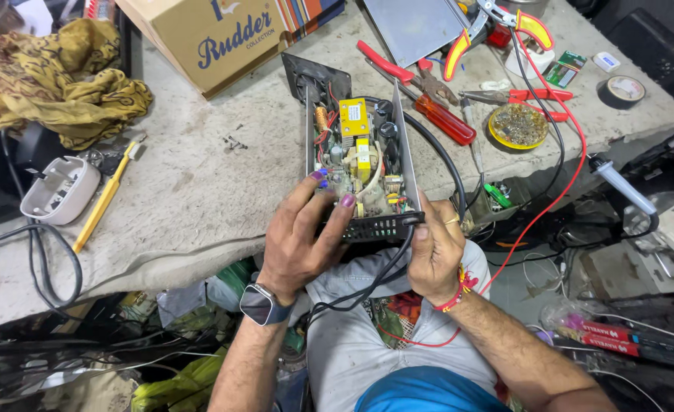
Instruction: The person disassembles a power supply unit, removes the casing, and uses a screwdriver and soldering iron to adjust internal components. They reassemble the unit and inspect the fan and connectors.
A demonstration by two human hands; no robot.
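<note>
Left hand [300, 238] fingers spread and curled, right hand [436, 252] clenched, both forearms angled inward.

A tan cardboard box [222, 34] with a striped panel sits at the bench's far edge, a small green packet [564, 69] far right.

Scene is evenly and brightly lit; diffuse light from above, source not seen. Shadows are kept soft and short: a faint one is cast under the yellow cloth [54, 76], another beside the cardboard box [222, 34]. No blown highlights; mild sheen is seen on the metal plate [413, 27] and the watch face [257, 304]. The workbench top [199, 191] and the open power supply [356, 172] are rendered sharp. Wide-angle distortion is noted: bench edges are bowed toward the corners. Clutter under the bench is left dim and murky. No motion blur is seen on the left hand [299, 240] or right hand [436, 252].
</note>
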